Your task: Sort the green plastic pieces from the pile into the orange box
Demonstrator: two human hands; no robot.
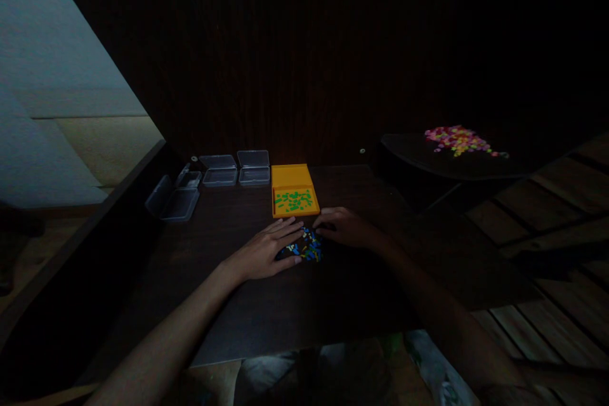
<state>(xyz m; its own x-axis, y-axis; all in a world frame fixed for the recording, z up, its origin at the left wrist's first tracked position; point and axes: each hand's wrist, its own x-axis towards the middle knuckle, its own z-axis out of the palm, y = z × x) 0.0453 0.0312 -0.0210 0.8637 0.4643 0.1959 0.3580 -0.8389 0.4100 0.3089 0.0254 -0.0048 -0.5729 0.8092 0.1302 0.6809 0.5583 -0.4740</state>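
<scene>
Shield the bits [313, 254] with left hand [267, 250] spread wide. Touch lightly with right hand [346, 227] curled; impossible to tell its grip.

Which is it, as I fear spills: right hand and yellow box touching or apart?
Cannot tell: the dim head view shows right hand beside yellow box, contact unclear.

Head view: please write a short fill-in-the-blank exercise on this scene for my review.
1. The pieces inside the yellow box are coloured ____.
2. The yellow box's lid is ____.
3. Between the left hand and right hand, the one nearer the clear cases is the ____.
4. The pink-and-yellow pile lies toward the picture's ____ edge.

Missing words: green; open; left; right.
</scene>
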